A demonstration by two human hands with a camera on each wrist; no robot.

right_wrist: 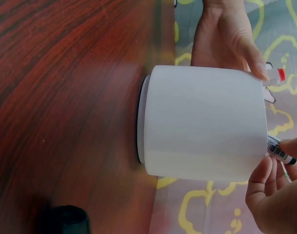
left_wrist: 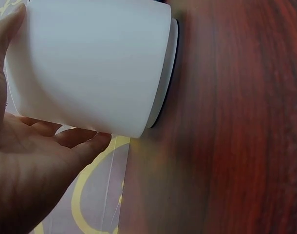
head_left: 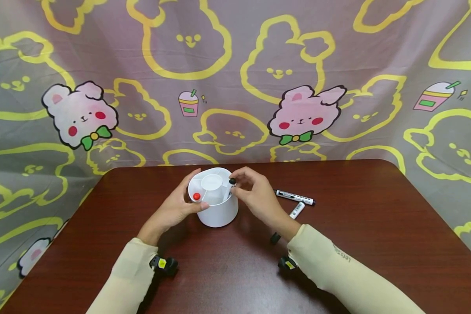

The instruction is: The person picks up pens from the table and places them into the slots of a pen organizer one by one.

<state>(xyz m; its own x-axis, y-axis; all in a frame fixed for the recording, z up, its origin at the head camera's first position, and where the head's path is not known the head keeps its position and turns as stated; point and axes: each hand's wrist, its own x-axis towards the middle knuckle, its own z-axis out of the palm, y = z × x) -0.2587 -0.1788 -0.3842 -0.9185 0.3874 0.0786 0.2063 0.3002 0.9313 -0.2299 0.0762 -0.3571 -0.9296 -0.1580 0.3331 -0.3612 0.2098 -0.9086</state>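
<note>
A white round pen holder (head_left: 220, 216) with divided compartments stands on the table. My left hand (head_left: 176, 203) grips its left side, the thumb over the near rim and the fingers round the far side. Between thumb and fingers my right hand (head_left: 257, 196) pinches a white marker (right_wrist: 274, 146) with a dark end, at the right rim of the holder. Its lower part is hidden inside the right compartment. A red-ended marker (head_left: 196, 196) stands in the left compartment, close to my left thumb. The left wrist view shows the holder's smooth wall (left_wrist: 95, 63) against my left fingers.
Two more white markers lie right of the holder: one with a dark cap (head_left: 296, 197) near my right hand, and another (head_left: 297, 210) partly behind my right wrist. The dark red wooden table (head_left: 227, 274) ends at a patterned cloth (head_left: 235, 96) behind.
</note>
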